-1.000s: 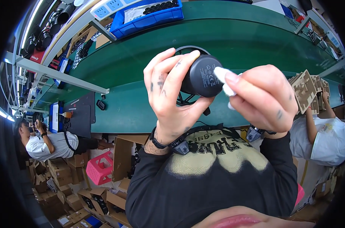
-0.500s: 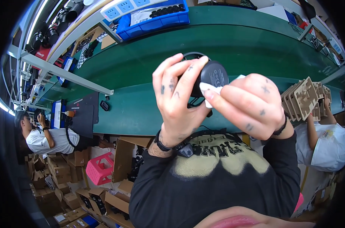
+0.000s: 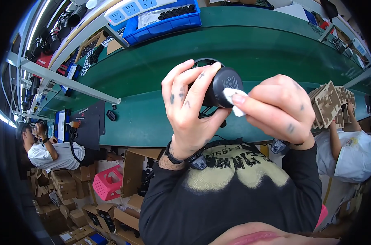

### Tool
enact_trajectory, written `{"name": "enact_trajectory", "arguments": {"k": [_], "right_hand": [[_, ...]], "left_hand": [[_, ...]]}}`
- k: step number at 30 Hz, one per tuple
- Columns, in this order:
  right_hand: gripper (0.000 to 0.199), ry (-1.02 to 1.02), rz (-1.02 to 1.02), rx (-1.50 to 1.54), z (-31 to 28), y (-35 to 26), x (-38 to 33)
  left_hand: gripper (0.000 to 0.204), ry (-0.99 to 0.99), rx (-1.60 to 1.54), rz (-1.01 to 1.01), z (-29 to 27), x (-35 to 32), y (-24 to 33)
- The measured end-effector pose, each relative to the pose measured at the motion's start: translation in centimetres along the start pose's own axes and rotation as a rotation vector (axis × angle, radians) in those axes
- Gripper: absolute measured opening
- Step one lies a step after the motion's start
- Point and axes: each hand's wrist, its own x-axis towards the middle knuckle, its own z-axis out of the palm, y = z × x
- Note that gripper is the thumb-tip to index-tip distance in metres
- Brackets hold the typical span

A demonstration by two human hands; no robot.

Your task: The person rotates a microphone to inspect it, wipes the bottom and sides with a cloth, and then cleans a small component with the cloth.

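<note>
My left hand (image 3: 190, 100) is wrapped round a black device with a round, disc-shaped end (image 3: 231, 77), held up above the green bench. Faint pale print marks the disc's face. Behind my fingers a curved black rim shows at the top and thin black parts lower down; the rest of the device is hidden. Between the thumb and fingers of my right hand (image 3: 281, 108) is a crumpled white wipe (image 3: 232, 96), pressed against the lower right part of the disc's face.
The green workbench (image 3: 144, 126) spans the view. A blue bin (image 3: 165, 30) of black parts and a white power strip (image 3: 130, 9) sit at the far side. Tan trays (image 3: 328, 104) are at right, beside a co-worker (image 3: 353, 153); another person (image 3: 56, 153) is at left. Cardboard boxes (image 3: 126, 218) stand below.
My right hand has shifted right and turned a little, so more of the white wipe shows on the disc's face. The left hand and device have moved only slightly left.
</note>
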Motion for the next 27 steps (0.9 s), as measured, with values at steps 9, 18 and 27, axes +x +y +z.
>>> {"name": "enact_trajectory", "arguments": {"k": [9, 18, 27], "right_hand": [[0.034, -0.051, 0.090, 0.167, -0.2, 0.8, -1.9], [0.059, 0.681, 1.081, 1.829, 2.1, 1.6, -7.5], [0.050, 0.474, 1.326, 1.488, 1.7, 0.5, -8.5]], "left_hand": [[0.059, 0.017, 0.030, -0.008, 0.0, -0.5, -0.3], [0.063, -0.044, 0.038, -0.072, 0.6, -0.7, -0.6], [0.061, -0.068, 0.049, -0.089, 1.6, -1.3, -1.1]]}}
